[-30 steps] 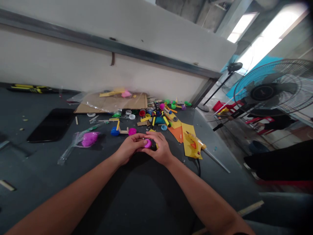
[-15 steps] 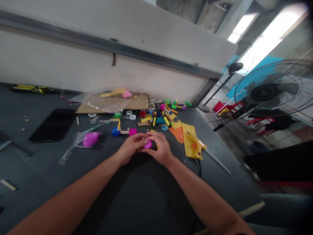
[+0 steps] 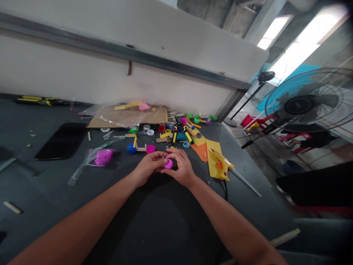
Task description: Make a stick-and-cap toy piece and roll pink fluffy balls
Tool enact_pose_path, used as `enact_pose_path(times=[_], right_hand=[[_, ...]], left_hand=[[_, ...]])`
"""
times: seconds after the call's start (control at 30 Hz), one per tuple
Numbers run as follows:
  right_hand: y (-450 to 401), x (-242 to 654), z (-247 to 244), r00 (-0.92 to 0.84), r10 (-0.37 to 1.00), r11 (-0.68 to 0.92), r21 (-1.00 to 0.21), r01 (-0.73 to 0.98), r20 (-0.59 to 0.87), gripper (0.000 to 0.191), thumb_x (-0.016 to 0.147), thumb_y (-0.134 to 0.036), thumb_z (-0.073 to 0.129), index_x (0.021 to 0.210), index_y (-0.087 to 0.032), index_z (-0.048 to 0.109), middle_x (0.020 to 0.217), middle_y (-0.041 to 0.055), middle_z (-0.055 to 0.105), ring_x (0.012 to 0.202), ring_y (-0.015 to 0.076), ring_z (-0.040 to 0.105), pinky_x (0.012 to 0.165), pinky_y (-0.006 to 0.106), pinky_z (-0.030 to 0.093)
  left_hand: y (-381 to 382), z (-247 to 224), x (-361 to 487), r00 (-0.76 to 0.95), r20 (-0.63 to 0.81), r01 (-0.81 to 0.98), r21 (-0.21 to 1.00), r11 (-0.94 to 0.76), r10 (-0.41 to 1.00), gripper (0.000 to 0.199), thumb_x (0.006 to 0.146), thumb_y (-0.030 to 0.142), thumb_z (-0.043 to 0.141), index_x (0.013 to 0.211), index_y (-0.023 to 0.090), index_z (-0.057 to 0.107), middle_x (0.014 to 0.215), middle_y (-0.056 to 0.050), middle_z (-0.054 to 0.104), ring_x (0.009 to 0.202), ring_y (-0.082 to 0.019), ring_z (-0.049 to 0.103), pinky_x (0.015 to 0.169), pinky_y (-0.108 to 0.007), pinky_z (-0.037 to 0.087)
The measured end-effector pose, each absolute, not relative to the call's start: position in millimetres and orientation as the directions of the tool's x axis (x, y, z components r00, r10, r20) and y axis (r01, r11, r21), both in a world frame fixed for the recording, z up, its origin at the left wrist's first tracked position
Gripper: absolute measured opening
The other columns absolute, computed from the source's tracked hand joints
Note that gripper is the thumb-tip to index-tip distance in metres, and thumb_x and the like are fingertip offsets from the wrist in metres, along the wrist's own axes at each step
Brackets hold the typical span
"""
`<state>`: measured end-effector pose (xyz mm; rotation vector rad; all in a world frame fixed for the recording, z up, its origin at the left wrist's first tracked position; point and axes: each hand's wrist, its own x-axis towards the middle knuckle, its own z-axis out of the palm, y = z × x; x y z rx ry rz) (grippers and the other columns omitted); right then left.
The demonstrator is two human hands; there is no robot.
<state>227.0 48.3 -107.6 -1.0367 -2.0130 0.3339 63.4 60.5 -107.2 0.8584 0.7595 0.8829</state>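
Observation:
My left hand (image 3: 150, 166) is closed, its thumb pressing on a round purple clay piece (image 3: 168, 163). Around the other side of that piece curl the fingers of my right hand (image 3: 182, 166). A dark and yellow bit shows at the right palm, too hidden to name. Just beyond the hands lies a small assembly of wooden sticks (image 3: 141, 149) with a blue cap (image 3: 131, 148) at one end and a magenta cap (image 3: 150, 148) at the other. To the left, a lump of purple clay (image 3: 103, 157) sits partly in clear plastic.
A yellow hot glue gun (image 3: 222, 163) rests on yellow sheet material at right. Yellow-handled pliers (image 3: 182, 134), several bottle caps and a cardboard sheet (image 3: 104, 120) lie behind. At left is a black phone (image 3: 61, 141). A large fan (image 3: 299, 106) stands beyond the table.
The view has shifted very slightly. Both hands keep hold of the purple clay piece, which appears turned a little, with more of its top showing.

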Motion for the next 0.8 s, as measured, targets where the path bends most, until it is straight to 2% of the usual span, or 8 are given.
enact_pose_path(times=[0.1,0.2,0.4,0.53,0.8], right_hand=[[48.1,227.6,-106.9,-0.377,0.762,0.641,-0.527,0.558,0.527,0.043,0.068,-0.045,0.071,0.104,-0.024,0.059,0.123,0.0072,0.056,0.114,0.0236,0.050,0.099,0.043,0.037],[48.7,228.7,-106.5,-0.404,0.750,0.656,-0.509,0.557,0.524,0.038,0.072,-0.043,0.068,0.106,-0.026,0.059,0.126,0.0060,0.054,0.115,0.0234,0.050,0.100,0.044,0.036],[49.4,227.8,-107.1,-0.356,0.757,0.645,-0.539,0.542,0.548,0.033,0.071,-0.043,0.069,0.097,-0.024,0.060,0.117,0.0064,0.059,0.111,0.0225,0.052,0.096,0.042,0.039],[47.7,227.9,-105.5,-0.384,0.757,0.648,-0.531,0.546,0.528,0.041,0.069,-0.044,0.071,0.103,-0.024,0.059,0.120,0.0073,0.057,0.113,0.0236,0.051,0.098,0.043,0.037],[48.5,227.5,-106.2,-0.339,0.768,0.633,-0.568,0.525,0.543,0.032,0.071,-0.041,0.070,0.095,-0.023,0.059,0.113,0.0075,0.061,0.108,0.0235,0.053,0.094,0.041,0.039]], left_hand=[[60.1,-107.1,63.5,0.432,-0.206,-0.332,0.869,0.367,0.878,0.032,0.064,0.024,0.075,0.092,0.016,0.063,0.080,-0.002,0.066,0.066,-0.011,0.061,0.058,-0.020,0.048],[59.7,-106.6,63.7,0.416,-0.211,-0.336,0.868,0.365,0.885,0.032,0.066,0.025,0.074,0.094,0.016,0.062,0.082,-0.002,0.065,0.067,-0.011,0.061,0.056,-0.019,0.048],[59.4,-106.0,63.5,0.440,-0.201,-0.331,0.870,0.365,0.875,0.032,0.066,0.026,0.074,0.093,0.015,0.063,0.081,-0.002,0.065,0.063,-0.009,0.059,0.055,-0.019,0.047],[59.5,-105.4,63.7,0.445,-0.194,-0.322,0.876,0.359,0.874,0.030,0.065,0.026,0.075,0.090,0.014,0.063,0.077,-0.001,0.063,0.063,-0.009,0.058,0.055,-0.018,0.046],[59.0,-107.5,63.9,0.462,-0.198,-0.280,0.892,0.354,0.864,0.033,0.065,0.028,0.075,0.093,0.015,0.063,0.083,-0.002,0.065,0.069,-0.010,0.058,0.061,-0.019,0.047]])
